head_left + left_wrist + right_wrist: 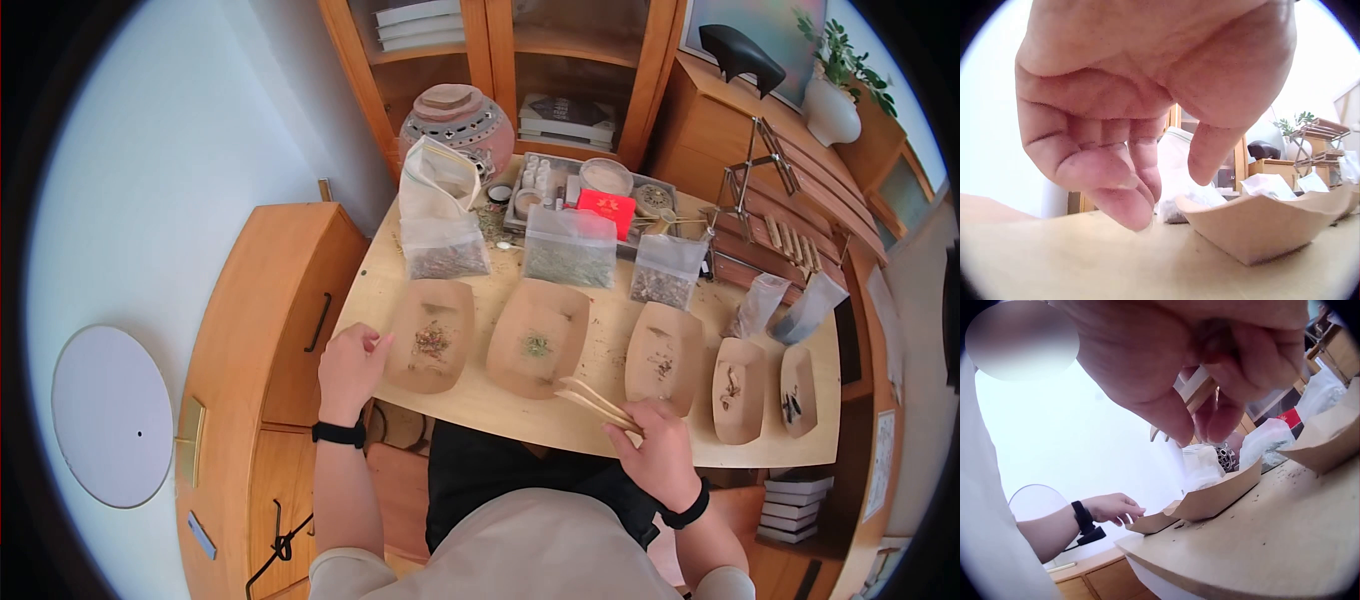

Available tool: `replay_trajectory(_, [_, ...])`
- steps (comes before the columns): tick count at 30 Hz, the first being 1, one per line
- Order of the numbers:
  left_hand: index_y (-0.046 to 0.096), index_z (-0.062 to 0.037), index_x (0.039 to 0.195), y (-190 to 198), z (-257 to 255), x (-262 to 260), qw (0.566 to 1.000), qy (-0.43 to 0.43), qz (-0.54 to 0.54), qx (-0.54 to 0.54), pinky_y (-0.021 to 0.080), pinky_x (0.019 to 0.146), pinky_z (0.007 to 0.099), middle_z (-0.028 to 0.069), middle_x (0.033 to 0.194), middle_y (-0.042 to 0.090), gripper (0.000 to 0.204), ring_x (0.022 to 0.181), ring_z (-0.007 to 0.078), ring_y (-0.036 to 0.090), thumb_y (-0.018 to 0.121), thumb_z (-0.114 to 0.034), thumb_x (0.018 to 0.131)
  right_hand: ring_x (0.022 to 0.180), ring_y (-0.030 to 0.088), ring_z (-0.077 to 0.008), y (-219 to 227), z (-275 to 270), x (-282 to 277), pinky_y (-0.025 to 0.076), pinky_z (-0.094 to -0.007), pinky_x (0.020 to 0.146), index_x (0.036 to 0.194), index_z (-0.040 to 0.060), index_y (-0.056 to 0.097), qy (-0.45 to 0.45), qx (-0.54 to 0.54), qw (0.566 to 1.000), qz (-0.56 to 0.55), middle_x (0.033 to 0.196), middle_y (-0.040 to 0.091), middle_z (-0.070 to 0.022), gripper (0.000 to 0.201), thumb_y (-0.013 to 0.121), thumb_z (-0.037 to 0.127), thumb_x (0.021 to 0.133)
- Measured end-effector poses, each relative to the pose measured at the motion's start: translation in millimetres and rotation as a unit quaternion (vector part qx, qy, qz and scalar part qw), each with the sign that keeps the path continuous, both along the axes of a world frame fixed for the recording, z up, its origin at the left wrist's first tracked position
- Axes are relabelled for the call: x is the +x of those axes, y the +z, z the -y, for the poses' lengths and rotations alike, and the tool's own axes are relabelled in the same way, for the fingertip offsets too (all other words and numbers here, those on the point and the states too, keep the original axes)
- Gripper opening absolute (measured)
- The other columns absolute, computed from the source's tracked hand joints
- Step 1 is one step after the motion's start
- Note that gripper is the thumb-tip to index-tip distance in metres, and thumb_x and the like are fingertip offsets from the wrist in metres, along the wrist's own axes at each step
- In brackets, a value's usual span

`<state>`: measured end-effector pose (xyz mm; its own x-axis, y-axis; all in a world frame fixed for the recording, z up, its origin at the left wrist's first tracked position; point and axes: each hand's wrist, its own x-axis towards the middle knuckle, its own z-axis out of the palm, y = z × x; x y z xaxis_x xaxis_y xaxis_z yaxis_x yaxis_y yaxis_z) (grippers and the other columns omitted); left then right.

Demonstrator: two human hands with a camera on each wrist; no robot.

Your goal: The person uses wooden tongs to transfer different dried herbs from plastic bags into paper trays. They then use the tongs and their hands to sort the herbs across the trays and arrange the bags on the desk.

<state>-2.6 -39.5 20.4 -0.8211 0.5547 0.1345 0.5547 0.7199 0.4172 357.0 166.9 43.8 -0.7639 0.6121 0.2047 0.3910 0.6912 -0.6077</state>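
Note:
My right hand [660, 455] grips bamboo tongs [597, 402] by the closed end, at the table's front edge. Their tips point left, close to the near end of the second paper tray [503, 355], which has green dried herb [536, 345] in it. In the right wrist view, thumb and fingers pinch the tongs [1199, 397]. Loosely curled and holding nothing, my left hand [350, 370] hovers beside the leftmost paper tray [402, 350], where reddish-brown dried bits [431, 341] lie. The third tray [683, 345], just beyond my right hand, has brown bits [660, 366].
Two narrower trays on the right hold dried slices [733, 388] and dark pieces [792, 405]. Behind stand zip bags of herbs [570, 250], a grey tray [518, 190] with jars, a red packet [605, 213] and a pinkish pot [470, 125]. A folding wooden rack [740, 195] stands back right.

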Motion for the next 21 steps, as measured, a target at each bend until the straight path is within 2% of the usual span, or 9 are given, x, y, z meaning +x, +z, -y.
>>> replay_trajectory(2, [0.074,-0.0034,0.093,-7,1,9,1.0,0.011,0.024,0.006,0.056,0.073,0.0439,0.0138,0.085,0.075,0.029,0.079,0.0326,0.072,0.076,-0.032,0.091,0.082,0.071,-0.0366,-6,4,6,0.057,-0.043,0.071,0.106,0.0027,0.071,-0.019,-0.063,0.998,0.017,0.091,0.071,-0.0161,0.024,0.08,0.014,0.086])
replay_trajectory(4, [0.074,-0.0018,0.087,-10,0,14,0.998,0.014,0.056,0.037,0.057,0.072,0.0437,0.0154,0.081,0.075,0.026,0.077,0.0328,0.073,0.075,-0.028,0.091,0.083,0.071,-0.0357,-9,8,7,0.057,-0.0414,0.074,0.108,0.0008,0.07,-0.027,-0.078,0.996,0.026,0.094,0.071,-0.0179,0.027,0.08,0.012,0.086])
replay_trajectory(6, [0.074,-0.0009,0.086,-21,0,13,0.998,0.013,0.039,0.04,0.057,0.071,0.0436,0.0164,0.08,0.074,0.025,0.076,0.0333,0.073,0.074,-0.025,0.091,0.084,0.072,-0.0347,-12,11,9,0.057,-0.0399,0.077,0.111,-0.0011,0.07,-0.034,-0.092,0.995,0.035,0.097,0.072,-0.0196,0.029,0.08,0.01,0.086])
replay_trajectory(8, [0.074,0.0,0.084,-27,0,8,0.999,0.009,0.024,0.045,0.057,0.07,0.0436,0.0174,0.079,0.074,0.024,0.075,0.0338,0.073,0.072,-0.023,0.091,0.089,0.071,-0.0391,-17,12,13,0.058,-0.0437,0.079,0.119,0.0003,0.065,-0.027,-0.12,0.992,0.034,0.106,0.071,-0.0208,0.035,0.077,0.016,0.089])
replay_trajectory(14, [0.073,0.0004,0.083,-28,-3,-5,0.998,0.055,-0.013,0.03,0.057,0.071,0.0454,0.0183,0.079,0.074,0.021,0.076,0.0357,0.073,0.071,-0.019,0.091,0.093,0.066,-0.0449,-19,13,24,0.055,-0.0475,0.08,0.12,-0.0039,0.061,-0.029,-0.11,0.993,-0.009,0.103,0.067,-0.025,0.03,0.069,0.01,0.095])
replay_trajectory(15, [0.073,-0.0002,0.091,-29,-2,-7,0.998,0.06,0.014,0.028,0.057,0.072,0.0445,0.0169,0.083,0.074,0.022,0.08,0.035,0.074,0.072,-0.022,0.091,0.091,0.065,-0.0456,-20,13,25,0.054,-0.0486,0.079,0.119,-0.0055,0.061,-0.028,-0.115,0.993,-0.021,0.1,0.066,-0.0256,0.028,0.067,0.008,0.096])
replay_trajectory(16, [0.073,-0.0002,0.091,-27,-3,-2,0.998,0.058,0.016,0.028,0.057,0.072,0.0445,0.0169,0.083,0.074,0.022,0.08,0.035,0.074,0.072,-0.022,0.091,0.091,0.065,-0.0456,-21,12,28,0.054,-0.0486,0.079,0.119,-0.0055,0.061,-0.031,-0.114,0.993,-0.02,0.1,0.066,-0.0256,0.028,0.067,0.008,0.096])
replay_trajectory(19, [0.072,-0.0018,0.101,-12,-1,20,0.996,0.076,-0.042,0.025,0.056,0.073,0.0427,0.0139,0.086,0.073,0.026,0.079,0.0319,0.072,0.073,-0.026,0.093,0.091,0.065,-0.0453,-21,11,31,0.054,-0.0483,0.079,0.117,-0.005,0.063,-0.034,-0.091,0.995,-0.014,0.098,0.066,-0.025,0.025,0.068,0.007,0.095])
replay_trajectory(21, [0.069,-0.0029,0.107,0,-2,44,0.981,0.071,-0.134,0.121,0.055,0.073,0.0408,0.0113,0.087,0.071,0.027,0.077,0.0283,0.068,0.074,-0.026,0.094,0.089,0.066,-0.0441,-12,9,35,0.053,-0.0486,0.077,0.114,-0.0045,0.064,-0.067,-0.105,0.992,-0.033,0.096,0.066,-0.0243,0.022,0.068,0.006,0.095])
